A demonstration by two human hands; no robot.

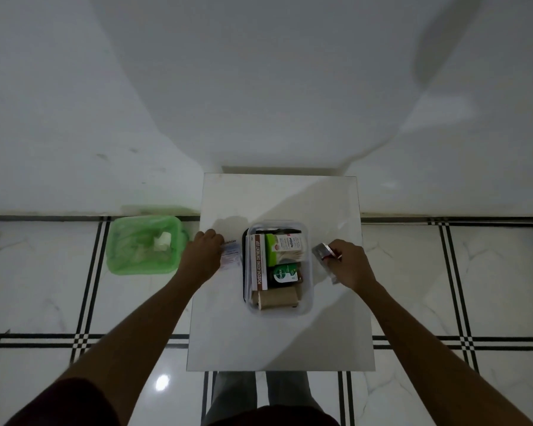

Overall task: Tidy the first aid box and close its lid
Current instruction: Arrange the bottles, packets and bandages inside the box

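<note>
While the first aid box [279, 269] sat lidless near the middle of the white table [277, 342], the left hand [205, 256] lay just left of the box, fingers down on a small printed sachet [231, 255]; whether it was pinched or only touched could not be told. Just right of the box, the right hand [350, 264] was closed around a silvery foil strip [323, 252] with a red mark. Box looked like thin clear plastic, light and a bit flexy, best taken by both long side walls at the rim. Inside the box: a carton reading "POVIDONE-IODINE OINTMENT USP" [261, 261], a Dettol bottle [285, 273], a green-and-white carton [285, 245] with unreadable print, a soft tan bandage roll [277, 298]. Sachet and strip probably light, slippery, easily creased. No lid identifiable. Green bin [143, 244] stood on the floor well left of the box.
</note>
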